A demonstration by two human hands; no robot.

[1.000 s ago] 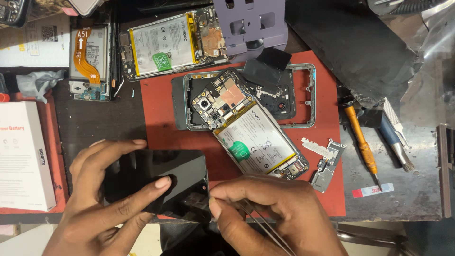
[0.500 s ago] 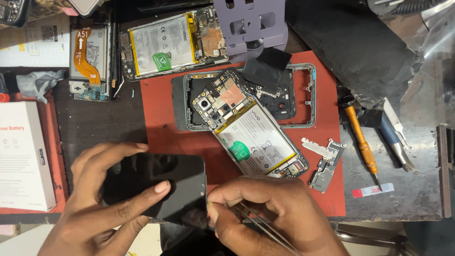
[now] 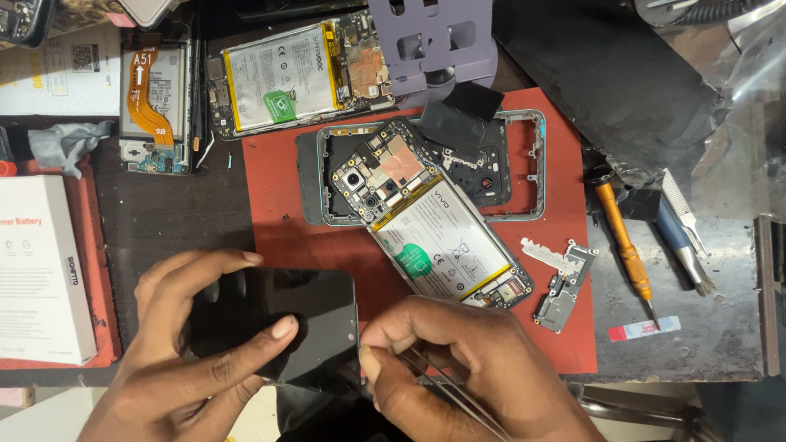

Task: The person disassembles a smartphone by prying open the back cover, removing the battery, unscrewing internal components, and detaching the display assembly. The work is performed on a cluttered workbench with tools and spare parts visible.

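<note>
My left hand point(image 3: 192, 360) holds a black glossy phone screen panel point(image 3: 282, 323) at the near edge of the bench, thumb across its face and fingers curled over its far edge. My right hand point(image 3: 467, 368) is closed on thin metal tweezers point(image 3: 458, 393), with the fingertips at the panel's right edge. Just beyond my right hand lies an opened phone point(image 3: 430, 217) with its battery and circuit board showing, placed diagonally on a red mat point(image 3: 286, 237) and overlapping an empty phone frame point(image 3: 508, 164).
Two more opened phones point(image 3: 299, 74) point(image 3: 155, 106) lie at the back left. A white box point(image 3: 41, 270) stands at the left. An orange-handled screwdriver point(image 3: 626, 245), a brush point(image 3: 684, 245) and small metal shield plates point(image 3: 561, 278) rest on the right. A purple plastic part point(image 3: 434, 41) sits at the back.
The black panel has tilted flatter in my left hand and shifted slightly right. My right hand with the tweezers has closed in on the panel's right edge.
</note>
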